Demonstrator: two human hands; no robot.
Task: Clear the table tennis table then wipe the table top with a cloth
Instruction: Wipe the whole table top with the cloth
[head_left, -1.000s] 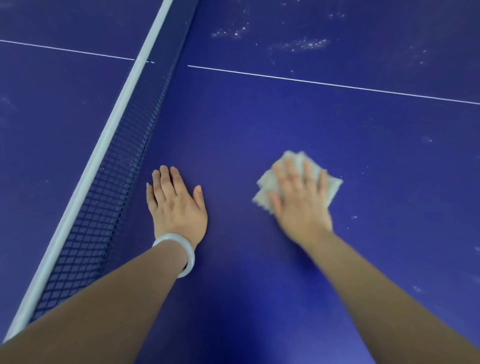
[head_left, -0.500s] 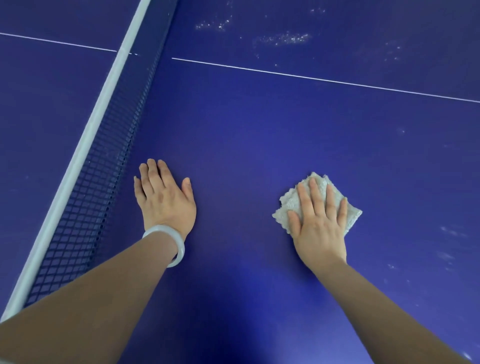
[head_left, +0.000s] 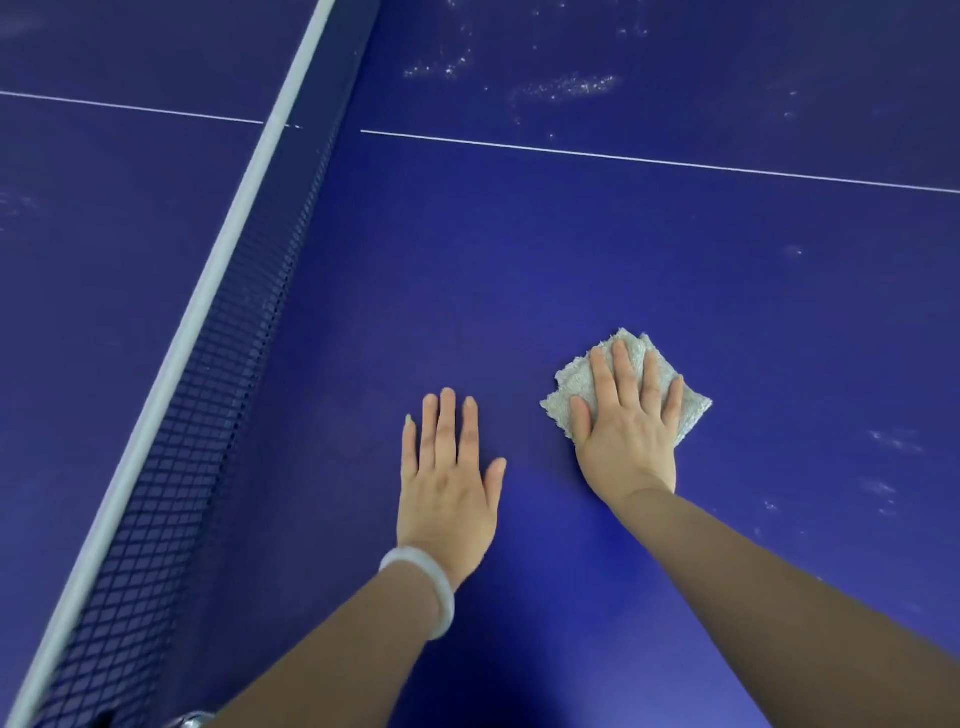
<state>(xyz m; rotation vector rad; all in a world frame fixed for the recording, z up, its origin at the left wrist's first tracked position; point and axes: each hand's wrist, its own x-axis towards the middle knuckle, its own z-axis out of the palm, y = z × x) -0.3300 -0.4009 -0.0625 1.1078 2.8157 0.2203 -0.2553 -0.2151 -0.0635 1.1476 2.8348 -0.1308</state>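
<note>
A folded pale grey cloth (head_left: 576, 382) lies on the blue table top (head_left: 519, 270), right of centre. My right hand (head_left: 626, 426) presses flat on the cloth with straight, spread fingers and covers most of it. My left hand (head_left: 447, 483) rests flat on the bare table just left of the cloth, fingers straight, with a white bangle on its wrist. A narrow gap of table separates the two hands.
The dark net (head_left: 208, 395) with its white top band runs diagonally along the left, well left of my left hand. A white centre line (head_left: 649, 160) crosses the table further away. White dusty smudges (head_left: 561, 85) lie beyond that line, and fainter ones (head_left: 893, 441) at the right.
My left hand has shifted right, away from the net and closer to the cloth. My right hand and the cloth have slid back and forth over the table and now sit next to the left hand.
</note>
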